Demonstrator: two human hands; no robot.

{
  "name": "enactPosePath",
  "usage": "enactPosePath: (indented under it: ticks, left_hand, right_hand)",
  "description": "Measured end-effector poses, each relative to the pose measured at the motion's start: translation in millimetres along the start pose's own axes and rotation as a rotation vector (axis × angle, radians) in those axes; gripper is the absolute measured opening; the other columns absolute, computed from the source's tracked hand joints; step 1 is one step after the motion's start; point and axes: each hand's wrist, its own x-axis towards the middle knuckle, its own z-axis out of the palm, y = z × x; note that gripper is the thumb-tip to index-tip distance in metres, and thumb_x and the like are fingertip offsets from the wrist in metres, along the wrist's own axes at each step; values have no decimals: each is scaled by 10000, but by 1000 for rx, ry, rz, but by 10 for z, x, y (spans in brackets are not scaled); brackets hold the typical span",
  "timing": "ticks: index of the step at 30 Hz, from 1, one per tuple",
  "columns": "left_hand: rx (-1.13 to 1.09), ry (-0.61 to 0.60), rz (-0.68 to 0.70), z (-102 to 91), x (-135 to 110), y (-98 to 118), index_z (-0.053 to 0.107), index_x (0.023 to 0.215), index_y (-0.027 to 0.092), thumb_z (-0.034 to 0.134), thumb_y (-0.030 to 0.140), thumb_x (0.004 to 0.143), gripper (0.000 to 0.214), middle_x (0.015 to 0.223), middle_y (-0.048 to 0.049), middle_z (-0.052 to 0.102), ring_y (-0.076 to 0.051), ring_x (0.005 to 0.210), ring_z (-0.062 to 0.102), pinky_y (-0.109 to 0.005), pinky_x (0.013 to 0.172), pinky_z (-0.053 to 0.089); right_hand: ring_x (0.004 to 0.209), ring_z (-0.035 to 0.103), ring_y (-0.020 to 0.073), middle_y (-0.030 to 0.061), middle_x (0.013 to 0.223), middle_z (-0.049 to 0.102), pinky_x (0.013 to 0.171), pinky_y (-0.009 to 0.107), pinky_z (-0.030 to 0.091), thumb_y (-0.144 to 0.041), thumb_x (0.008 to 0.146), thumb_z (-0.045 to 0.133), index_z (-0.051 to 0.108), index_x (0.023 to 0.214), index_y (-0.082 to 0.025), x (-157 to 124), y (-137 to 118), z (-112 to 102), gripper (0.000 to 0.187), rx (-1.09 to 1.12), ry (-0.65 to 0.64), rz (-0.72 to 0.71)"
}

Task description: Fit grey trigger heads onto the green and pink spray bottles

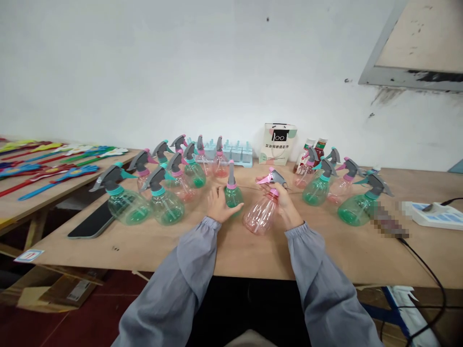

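My right hand [285,202] is closed around the neck and trigger head of a clear pink spray bottle [258,214], which leans with its head to the right. My left hand [218,205] is open, thumb stretched out toward the right. It is beside a green spray bottle [233,196] with a pink collar and grey head; whether it touches that bottle I cannot tell. Left of my hands stand several more spray bottles, among them a green one [167,208] and a pink one [183,185]. To the right are others, including a green bottle [316,190] and another green one [356,209].
A dark phone [92,221] lies at the table's left. Behind stand a light-blue mould tray [237,155], a paper bag [278,144] and red-labelled bottles [319,147]. A white device [439,215] and a black cable [430,265] are at right. Colourful hand-shaped toys [58,178] cover the neighbouring table.
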Motion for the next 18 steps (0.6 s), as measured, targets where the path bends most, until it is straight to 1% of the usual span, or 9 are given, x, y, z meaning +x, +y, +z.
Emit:
enactPosePath:
  ticks: [2, 4, 6, 8, 10, 14, 16, 18]
  left_hand:
    - [-13, 10, 10, 29, 5, -10, 494, 1270, 166, 824, 605, 589, 875, 1149, -167, 522, -387, 1119, 551, -510, 966, 454]
    - [-25, 18, 16, 51, 14, -21, 490, 1274, 172, 826, 609, 586, 882, 1148, -158, 519, -384, 1127, 549, -509, 977, 451]
    - [-38, 22, 22, 59, 16, -29, 486, 1278, 178, 829, 607, 586, 884, 1157, -152, 515, -380, 1137, 547, -508, 986, 448]
    - [-49, 18, 25, 58, 14, -30, 480, 1284, 179, 830, 603, 589, 885, 1160, -150, 513, -380, 1143, 545, -510, 985, 451]
    - [-54, 11, 24, 49, 12, -24, 478, 1287, 175, 832, 594, 592, 885, 1157, -152, 511, -382, 1144, 546, -511, 981, 454]
    - [-38, -8, 12, 16, 16, -2, 488, 1277, 160, 832, 597, 592, 883, 1143, -155, 516, -384, 1124, 554, -509, 964, 463]
    - [-25, -23, 9, -3, 20, 5, 493, 1270, 159, 826, 609, 596, 876, 1144, -158, 522, -386, 1119, 557, -505, 944, 471]
    - [-22, -31, 16, -16, 22, 7, 492, 1272, 166, 822, 614, 603, 871, 1159, -162, 526, -387, 1123, 559, -498, 929, 475]
  right_hand:
    - [632, 672, 189, 4, 634, 712, 513, 261, 485, -252, 537, 624, 620, 621, -234, 24, 23, -5, 86, 18, 35, -32]
    - [550, 606, 162, -11, 559, 657, 501, 263, 469, -241, 512, 585, 592, 570, -233, 49, 51, -15, 59, 31, 45, -57]
    - [565, 607, 165, -7, 594, 668, 529, 274, 485, -257, 511, 573, 599, 599, -234, 63, 76, -24, 95, 27, 27, -71]
    - [641, 653, 191, 5, 669, 699, 581, 294, 513, -283, 533, 581, 619, 668, -237, 62, 92, -28, 148, 2, -13, -79]
    - [687, 672, 208, 11, 683, 696, 612, 307, 523, -296, 551, 581, 611, 689, -242, 51, 98, -27, 151, -27, -49, -88]
    - [618, 620, 177, -4, 617, 641, 576, 284, 501, -267, 541, 569, 579, 627, -239, 15, 98, -15, 90, -44, -65, -97]
    - [597, 607, 170, -2, 621, 646, 550, 275, 487, -263, 537, 575, 599, 637, -233, -5, 98, -2, 108, -54, -68, -66]
    - [587, 609, 176, 6, 633, 663, 532, 277, 479, -275, 548, 589, 624, 673, -230, -25, 92, 18, 137, -110, -74, -50]
